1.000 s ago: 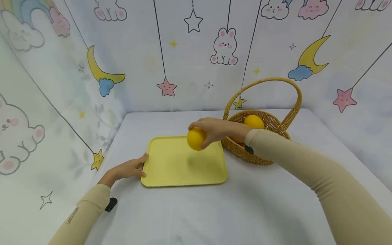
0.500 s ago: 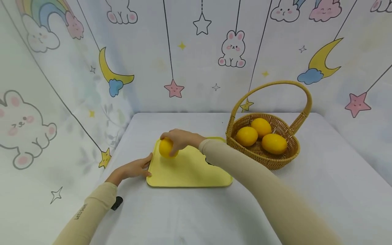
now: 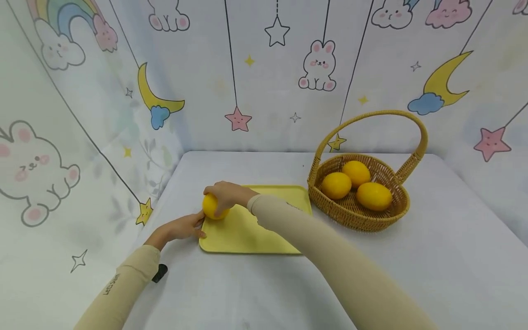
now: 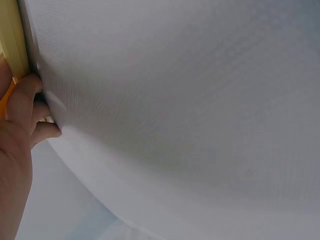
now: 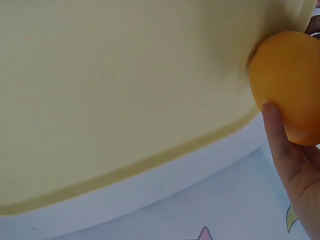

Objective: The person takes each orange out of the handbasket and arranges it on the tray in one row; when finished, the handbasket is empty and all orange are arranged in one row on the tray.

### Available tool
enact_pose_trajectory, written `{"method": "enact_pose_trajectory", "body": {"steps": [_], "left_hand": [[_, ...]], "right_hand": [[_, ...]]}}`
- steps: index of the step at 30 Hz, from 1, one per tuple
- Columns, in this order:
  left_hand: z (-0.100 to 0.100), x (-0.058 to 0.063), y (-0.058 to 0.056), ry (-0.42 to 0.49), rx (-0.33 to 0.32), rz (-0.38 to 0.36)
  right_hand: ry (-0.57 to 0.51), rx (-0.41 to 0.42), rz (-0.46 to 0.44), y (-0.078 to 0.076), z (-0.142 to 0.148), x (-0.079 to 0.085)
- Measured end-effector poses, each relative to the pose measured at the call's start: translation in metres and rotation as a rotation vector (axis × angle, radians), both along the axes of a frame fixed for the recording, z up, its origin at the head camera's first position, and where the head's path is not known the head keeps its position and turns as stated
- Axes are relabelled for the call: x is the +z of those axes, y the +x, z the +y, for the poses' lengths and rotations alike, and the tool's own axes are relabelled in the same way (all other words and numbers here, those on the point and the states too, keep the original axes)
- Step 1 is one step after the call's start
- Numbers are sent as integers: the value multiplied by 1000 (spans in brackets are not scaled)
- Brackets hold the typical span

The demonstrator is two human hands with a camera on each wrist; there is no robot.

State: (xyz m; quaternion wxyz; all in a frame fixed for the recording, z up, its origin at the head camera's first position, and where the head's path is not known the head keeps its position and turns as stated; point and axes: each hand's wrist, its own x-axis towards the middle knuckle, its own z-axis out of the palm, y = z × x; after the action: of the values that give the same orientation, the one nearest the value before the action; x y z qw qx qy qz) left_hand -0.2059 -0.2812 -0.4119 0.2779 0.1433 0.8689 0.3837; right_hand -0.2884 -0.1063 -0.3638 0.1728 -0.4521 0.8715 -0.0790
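Note:
My right hand [image 3: 226,195] holds a smooth yellow-orange fruit [image 3: 209,206] over the far left corner of the yellow tray [image 3: 251,233]. In the right wrist view the thumb lies along the fruit [image 5: 287,85], close above the tray [image 5: 125,90]; whether it touches the tray I cannot tell. My left hand [image 3: 183,227] grips the tray's left rim, its thumb nearer me and its fingers farther back. The left wrist view shows the index finger of the left hand [image 4: 20,105] bent against the outside of the tray edge [image 4: 14,40].
A wicker basket [image 3: 354,222] with a tall arched handle stands right of the tray, holding three similar fruits [image 3: 374,196]. White cloth [image 3: 255,288] covers the table. A patterned curtain [image 3: 264,91] hangs behind, and another stretch closes off the left side.
My right hand has carried the fruit leftward across the tray to its far left corner, lowering it. The view has shifted, and the basket's fruits show uncovered. My left hand stays at the rim.

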Motion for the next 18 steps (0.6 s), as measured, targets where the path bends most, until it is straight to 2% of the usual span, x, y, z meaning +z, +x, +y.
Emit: {"method": "enact_pose_trajectory", "body": {"steps": [9, 12, 18], "left_hand": [[0, -1, -1, -18, -15, 27], [0, -1, -1, -16, -12, 16], [0, -1, 0, -28, -1, 11]], "right_hand": [[-41, -25, -56, 5, 10, 1], [-27, -25, -46, 3, 15, 6], [-1, -46, -10, -1, 37, 29]]}}
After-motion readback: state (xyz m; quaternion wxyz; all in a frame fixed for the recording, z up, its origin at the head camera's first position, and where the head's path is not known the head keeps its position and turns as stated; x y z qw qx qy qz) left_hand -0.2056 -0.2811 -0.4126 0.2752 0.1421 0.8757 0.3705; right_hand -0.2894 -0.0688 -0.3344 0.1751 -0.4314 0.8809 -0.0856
